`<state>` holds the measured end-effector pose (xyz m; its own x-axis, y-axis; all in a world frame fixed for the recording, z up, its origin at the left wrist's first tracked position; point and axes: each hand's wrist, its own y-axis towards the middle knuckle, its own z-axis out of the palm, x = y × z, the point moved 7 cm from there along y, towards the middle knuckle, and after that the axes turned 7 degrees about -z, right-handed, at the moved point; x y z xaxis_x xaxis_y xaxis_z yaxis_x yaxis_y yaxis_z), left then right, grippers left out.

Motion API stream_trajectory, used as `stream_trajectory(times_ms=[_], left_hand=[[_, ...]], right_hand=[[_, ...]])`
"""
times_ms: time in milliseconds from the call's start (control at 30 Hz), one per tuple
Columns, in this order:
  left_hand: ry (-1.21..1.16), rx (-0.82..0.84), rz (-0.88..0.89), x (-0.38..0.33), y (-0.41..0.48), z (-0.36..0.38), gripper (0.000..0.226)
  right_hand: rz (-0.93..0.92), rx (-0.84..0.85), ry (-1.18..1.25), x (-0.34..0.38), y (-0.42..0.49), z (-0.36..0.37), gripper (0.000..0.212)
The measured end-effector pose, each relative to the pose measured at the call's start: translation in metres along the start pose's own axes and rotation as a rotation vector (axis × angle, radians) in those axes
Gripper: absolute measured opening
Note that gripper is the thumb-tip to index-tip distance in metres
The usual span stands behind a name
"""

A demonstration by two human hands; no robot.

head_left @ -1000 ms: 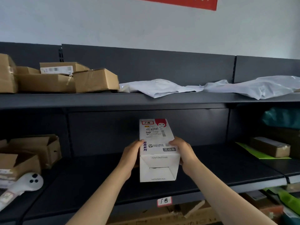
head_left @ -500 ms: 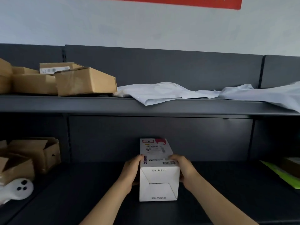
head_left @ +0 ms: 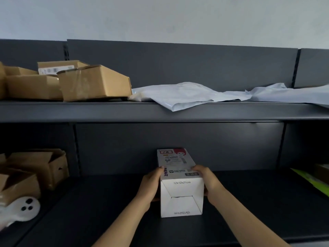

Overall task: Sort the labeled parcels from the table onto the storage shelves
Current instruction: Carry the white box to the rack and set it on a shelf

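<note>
White labelled carton down on the lower shelf, lengthwise toward the back panel, clamped from both sides: left hand flat on its left face, right hand on its right. Placement of this parcel judged nearly done, release alone remaining. Already stowed: brown cardboard boxes on the upper shelf up and left of the carton, white poly mailers above it, open brown boxes well to its left. No table in view; number of parcels left impossible to tell.
</note>
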<state>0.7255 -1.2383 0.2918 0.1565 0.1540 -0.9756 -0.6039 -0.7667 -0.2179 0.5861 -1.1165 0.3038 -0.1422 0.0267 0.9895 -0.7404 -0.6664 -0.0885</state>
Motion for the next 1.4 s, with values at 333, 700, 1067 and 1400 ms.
stream_trajectory(times_ms=[333, 700, 1067, 1400], left_hand=[[-0.041, 0.072, -0.086, 0.003, -0.020, 0.002, 0.055], [-0.042, 0.002, 0.318, -0.027, -0.097, -0.031, 0.052], [0.132, -0.082, 0.678, -0.043, -0.257, -0.030, 0.048], [0.126, -0.112, 0.705, -0.020, -0.382, -0.009, 0.067]], right_hand=[[0.000, -0.085, 0.001, 0.007, -0.029, -0.004, 0.024], [-0.362, -0.169, -0.092, 0.038, -0.114, -0.016, 0.051], [-0.718, 0.008, -0.145, 0.068, -0.247, -0.027, 0.051], [-0.788, 0.078, -0.097, 0.073, -0.363, -0.072, 0.048]])
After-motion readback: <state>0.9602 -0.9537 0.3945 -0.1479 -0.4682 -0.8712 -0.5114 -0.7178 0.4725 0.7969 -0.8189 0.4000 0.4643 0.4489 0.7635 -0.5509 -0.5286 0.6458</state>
